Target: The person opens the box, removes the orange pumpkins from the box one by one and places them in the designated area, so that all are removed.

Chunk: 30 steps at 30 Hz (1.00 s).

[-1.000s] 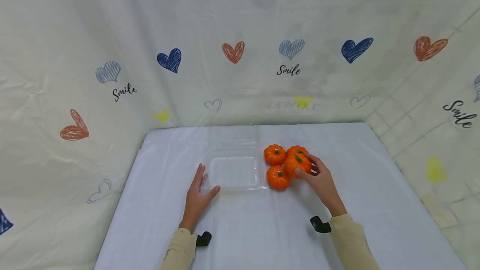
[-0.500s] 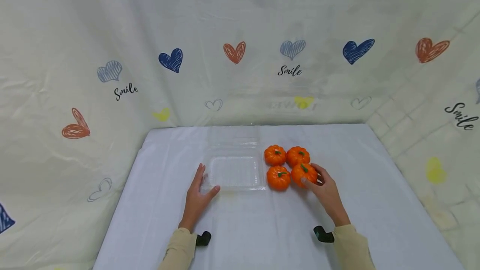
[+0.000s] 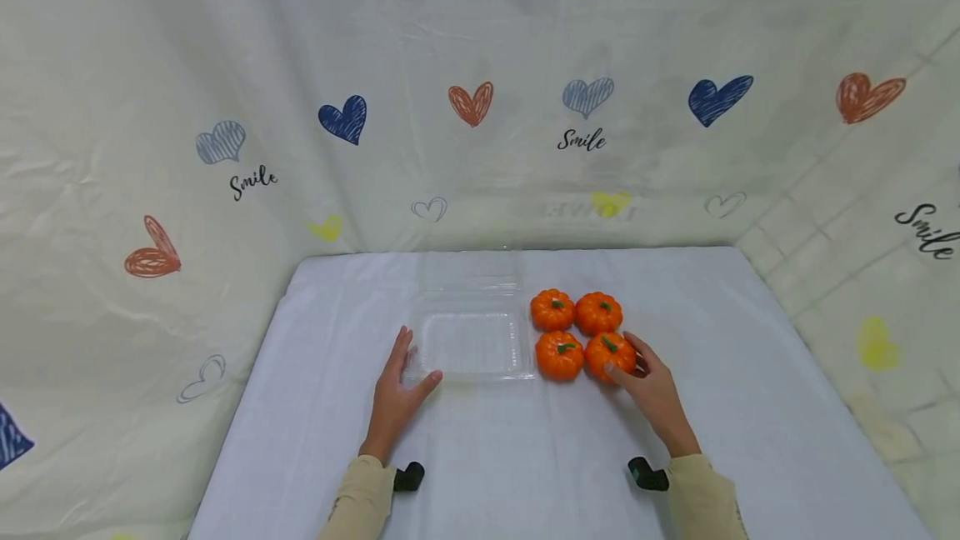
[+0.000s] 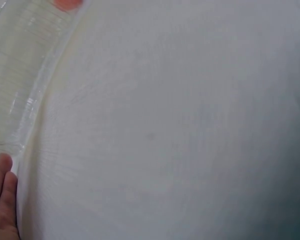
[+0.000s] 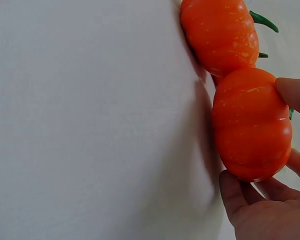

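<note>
On the tabletop stands a clear plastic clamshell container (image 3: 471,348), its lid (image 3: 467,272) folded back toward the wall. My left hand (image 3: 397,407) rests at its left side, fingers straight and thumb spread along the front corner. In the left wrist view, fingertips (image 4: 5,165) lie by the container's end (image 4: 15,90). Right of the container, several small orange pumpkins with green stems sit in a two-by-two cluster. My right hand (image 3: 654,394) holds the front right pumpkin (image 5: 252,125) between thumb and fingers; it is beside the front left pumpkin (image 3: 559,357).
Behind these are the back left pumpkin (image 3: 552,310) and the back right pumpkin (image 3: 599,313). A white cloth (image 3: 495,457) covers the table. A curtain printed with hearts (image 3: 480,165) hangs close behind the table's far edge and along both sides.
My right hand has brought its pumpkin from over the back right one toward me and down, into the front right spot of the cluster. My left hand has stayed by the container.
</note>
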Each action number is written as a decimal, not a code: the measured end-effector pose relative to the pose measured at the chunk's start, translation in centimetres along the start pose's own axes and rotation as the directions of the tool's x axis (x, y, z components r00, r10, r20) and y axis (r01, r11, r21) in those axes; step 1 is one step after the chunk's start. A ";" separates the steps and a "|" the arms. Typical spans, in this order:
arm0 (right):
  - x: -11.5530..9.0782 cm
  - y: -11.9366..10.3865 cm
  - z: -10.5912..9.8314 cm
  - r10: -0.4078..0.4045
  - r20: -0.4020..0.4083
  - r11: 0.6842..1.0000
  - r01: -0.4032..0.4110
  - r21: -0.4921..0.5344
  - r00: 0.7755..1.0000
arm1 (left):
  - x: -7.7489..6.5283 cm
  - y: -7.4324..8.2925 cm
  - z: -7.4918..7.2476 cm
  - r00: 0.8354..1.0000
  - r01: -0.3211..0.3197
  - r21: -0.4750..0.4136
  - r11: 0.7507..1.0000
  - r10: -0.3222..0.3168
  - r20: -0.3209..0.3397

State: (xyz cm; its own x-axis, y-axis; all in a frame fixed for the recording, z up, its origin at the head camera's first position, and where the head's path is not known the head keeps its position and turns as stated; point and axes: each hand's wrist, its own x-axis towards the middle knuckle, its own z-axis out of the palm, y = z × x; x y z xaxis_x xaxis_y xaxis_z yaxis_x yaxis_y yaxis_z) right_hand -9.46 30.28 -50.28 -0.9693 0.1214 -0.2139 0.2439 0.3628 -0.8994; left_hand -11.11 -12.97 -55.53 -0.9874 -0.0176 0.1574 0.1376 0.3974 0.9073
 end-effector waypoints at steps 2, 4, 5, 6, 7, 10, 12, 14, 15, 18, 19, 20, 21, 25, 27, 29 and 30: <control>0.1 0.2 0.0 -0.001 0.003 1.000 0.001 0.003 1.000 | 0.0 0.1 0.0 1.000 0.004 -0.007 1.000 -0.004 -0.001; 0.1 0.3 0.0 -0.004 0.002 1.000 0.004 0.006 1.000 | -0.1 0.2 0.0 1.000 0.006 -0.011 1.000 -0.006 0.001; 0.1 0.4 0.1 -0.005 0.002 1.000 0.005 0.006 1.000 | 0.0 0.1 0.0 1.000 0.005 -0.007 1.000 -0.005 0.002; 0.2 0.5 0.1 -0.008 0.001 1.000 0.008 0.005 1.000 | 0.0 0.1 0.1 1.000 0.003 -0.007 1.000 -0.003 0.003; 0.2 0.5 0.1 -0.011 -0.001 1.000 0.011 0.002 1.000 | 0.0 0.1 0.1 1.000 0.002 -0.004 1.000 -0.002 0.004; 0.2 0.6 0.3 -0.019 -0.008 1.000 0.019 -0.013 1.000 | 0.1 0.0 0.0 1.000 -0.004 -0.001 1.000 0.004 0.008; 0.2 0.7 0.3 -0.029 -0.011 0.999 0.029 -0.023 1.000 | 0.1 0.0 0.0 1.000 -0.002 -0.004 1.000 0.002 0.010; 0.3 0.7 0.4 -0.038 -0.012 0.999 0.037 -0.030 0.999 | 0.1 0.0 0.0 1.000 0.001 -0.005 1.000 -0.001 0.010; 0.3 0.7 0.5 -0.042 -0.013 0.999 0.041 -0.032 0.999 | 0.1 0.0 0.0 1.000 0.004 -0.007 1.000 -0.004 0.010; 0.3 0.8 0.5 -0.047 -0.014 0.998 0.046 -0.048 0.999 | 0.2 0.0 0.1 1.000 0.008 -0.007 1.000 -0.008 0.014; 0.2 0.8 0.5 -0.045 -0.013 0.998 0.044 -0.050 0.999 | 0.2 0.0 0.1 1.000 0.008 -0.007 1.000 -0.008 0.015; 0.2 0.7 0.5 -0.045 -0.012 0.998 0.045 -0.050 0.999 | 0.2 0.0 0.1 1.000 0.009 -0.006 1.000 -0.008 0.016; 0.3 0.7 0.5 -0.048 -0.012 0.998 0.048 -0.052 0.999 | 0.2 0.0 0.1 1.000 0.009 -0.008 1.000 -0.009 0.016; 0.5 0.3 0.4 -0.052 -0.021 0.998 0.051 -0.048 0.998 | 0.2 0.2 0.0 1.000 0.016 -0.016 1.000 -0.016 0.020; 0.8 -0.2 0.3 -0.057 -0.040 0.996 0.055 -0.067 0.998 | 0.2 0.2 0.0 1.000 0.017 -0.017 1.000 -0.017 0.024; 1.0 -0.8 0.2 -0.063 -0.055 0.994 0.058 -0.097 0.996 | 0.2 0.3 -0.1 1.000 0.015 -0.015 1.000 -0.015 0.025; 1.2 -1.1 0.1 -0.074 -0.062 0.990 0.065 -0.125 0.995 | 0.3 0.3 -0.2 1.000 0.010 -0.017 1.000 -0.009 0.023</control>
State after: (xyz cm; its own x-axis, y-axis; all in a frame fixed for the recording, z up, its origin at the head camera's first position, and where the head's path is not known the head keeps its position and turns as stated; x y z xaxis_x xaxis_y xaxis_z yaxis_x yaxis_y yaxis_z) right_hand -10.85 29.93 -49.55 -0.9808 0.1511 -0.1232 0.1820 0.4822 -0.8569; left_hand -11.31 -13.07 -55.13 -0.9902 0.0002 0.1399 0.1294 0.3816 0.9152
